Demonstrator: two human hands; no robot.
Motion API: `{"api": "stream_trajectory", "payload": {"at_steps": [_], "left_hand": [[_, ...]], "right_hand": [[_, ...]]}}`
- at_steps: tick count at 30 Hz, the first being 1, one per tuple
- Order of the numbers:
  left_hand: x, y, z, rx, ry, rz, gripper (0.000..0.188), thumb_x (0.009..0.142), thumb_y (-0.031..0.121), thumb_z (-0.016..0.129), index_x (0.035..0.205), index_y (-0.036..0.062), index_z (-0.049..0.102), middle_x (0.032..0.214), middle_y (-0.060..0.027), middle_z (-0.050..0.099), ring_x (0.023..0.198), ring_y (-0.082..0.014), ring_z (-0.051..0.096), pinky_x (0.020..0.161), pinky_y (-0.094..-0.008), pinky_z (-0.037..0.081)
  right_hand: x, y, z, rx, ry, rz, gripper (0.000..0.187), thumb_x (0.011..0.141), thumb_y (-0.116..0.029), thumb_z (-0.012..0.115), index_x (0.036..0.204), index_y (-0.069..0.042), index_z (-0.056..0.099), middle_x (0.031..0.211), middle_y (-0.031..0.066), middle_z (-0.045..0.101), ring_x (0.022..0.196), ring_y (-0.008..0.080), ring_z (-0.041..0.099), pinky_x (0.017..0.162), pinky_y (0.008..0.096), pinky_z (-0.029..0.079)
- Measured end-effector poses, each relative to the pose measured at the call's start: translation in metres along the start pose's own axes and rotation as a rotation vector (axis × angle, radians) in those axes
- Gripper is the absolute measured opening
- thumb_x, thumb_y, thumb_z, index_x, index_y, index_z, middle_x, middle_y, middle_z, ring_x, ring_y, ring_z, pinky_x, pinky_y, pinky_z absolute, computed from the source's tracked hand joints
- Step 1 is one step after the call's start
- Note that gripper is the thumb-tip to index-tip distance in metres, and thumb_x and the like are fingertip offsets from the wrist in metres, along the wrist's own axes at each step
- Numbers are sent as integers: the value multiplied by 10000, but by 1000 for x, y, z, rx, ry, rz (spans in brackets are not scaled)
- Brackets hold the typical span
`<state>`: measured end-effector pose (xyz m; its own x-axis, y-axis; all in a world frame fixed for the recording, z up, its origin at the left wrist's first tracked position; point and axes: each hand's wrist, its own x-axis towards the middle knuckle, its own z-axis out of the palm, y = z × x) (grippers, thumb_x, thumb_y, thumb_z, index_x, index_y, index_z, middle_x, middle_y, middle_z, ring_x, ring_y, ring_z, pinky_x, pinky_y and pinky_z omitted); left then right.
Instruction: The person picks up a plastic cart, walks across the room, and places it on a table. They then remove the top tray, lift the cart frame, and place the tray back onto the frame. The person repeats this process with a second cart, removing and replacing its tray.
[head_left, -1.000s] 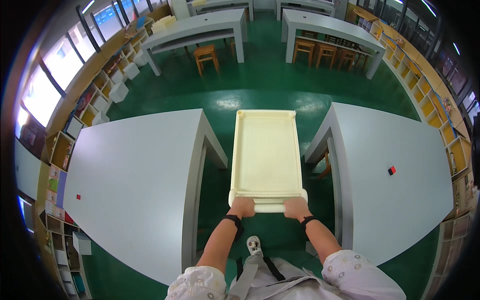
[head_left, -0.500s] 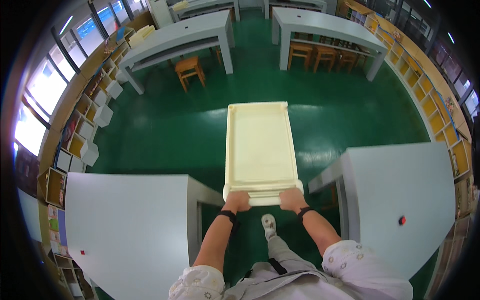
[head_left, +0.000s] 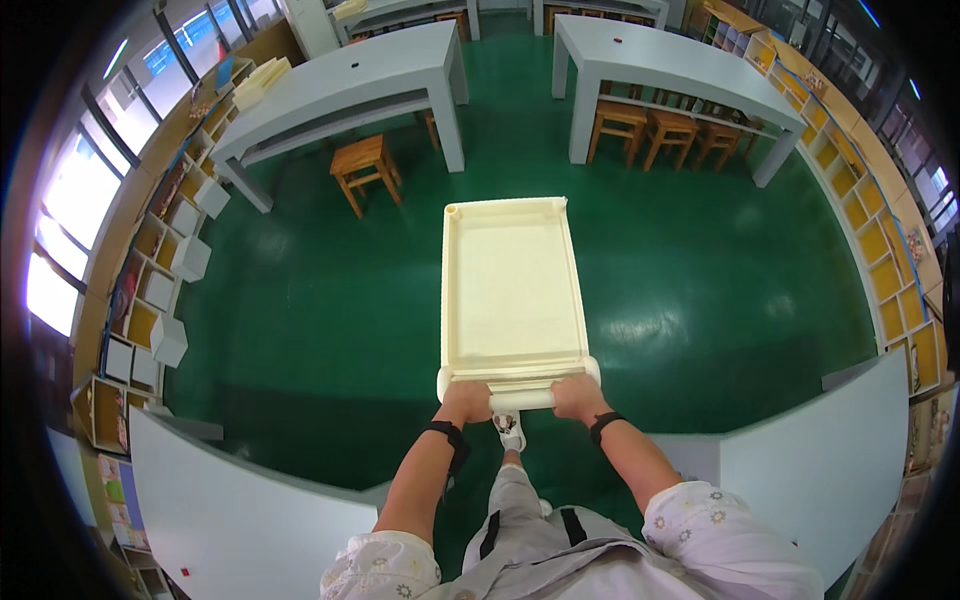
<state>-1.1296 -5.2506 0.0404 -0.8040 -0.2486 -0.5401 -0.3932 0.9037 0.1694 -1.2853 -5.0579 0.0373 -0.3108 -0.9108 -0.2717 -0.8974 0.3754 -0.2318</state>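
A long cream plastic tray (head_left: 510, 290) with raised edges is held level in front of me, above the green floor. My left hand (head_left: 465, 399) grips the near rim at its left corner. My right hand (head_left: 577, 396) grips the same rim at its right corner. Each wrist carries a black band. The tray holds nothing. One of my feet (head_left: 511, 432) in a light shoe shows just below the tray's near edge.
Grey tables flank me at lower left (head_left: 240, 505) and lower right (head_left: 830, 450). Two more grey tables stand ahead (head_left: 350, 80) (head_left: 670, 65), with wooden stools (head_left: 365, 165) beside them. Open cubby shelves (head_left: 160, 250) line both walls.
I have walked forward between the two near tables, which slid back to the lower corners. The far tables and stools came closer. Both hands kept their grip on the tray.
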Motion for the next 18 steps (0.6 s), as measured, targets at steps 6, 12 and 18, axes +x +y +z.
{"api": "stream_trajectory", "payload": {"at_steps": [6,12,18], "left_hand": [[112,-59,-89,-14,26,81,282,678,252,597,866,80,717,905,-146,687,890,-324,648,797,-404,514],[222,-92,-165,-30,-3,76,244,661,194,588,825,63,712,874,-156,686,857,-323,654,751,-408,522],[338,-138,-255,-21,17,71,240,670,170,576,840,65,711,871,-149,688,850,-316,656,744,-403,526]], "right_hand": [[134,52,-51,-28,-88,36,167,653,-187,581,737,-88,687,754,142,676,719,314,660,659,416,530],[238,111,-104,-32,-109,81,165,661,-205,591,737,-92,684,734,129,676,704,306,663,632,409,533],[363,178,-150,-20,-10,64,157,668,-237,610,713,-97,664,696,122,662,672,315,652,603,418,518]]}}
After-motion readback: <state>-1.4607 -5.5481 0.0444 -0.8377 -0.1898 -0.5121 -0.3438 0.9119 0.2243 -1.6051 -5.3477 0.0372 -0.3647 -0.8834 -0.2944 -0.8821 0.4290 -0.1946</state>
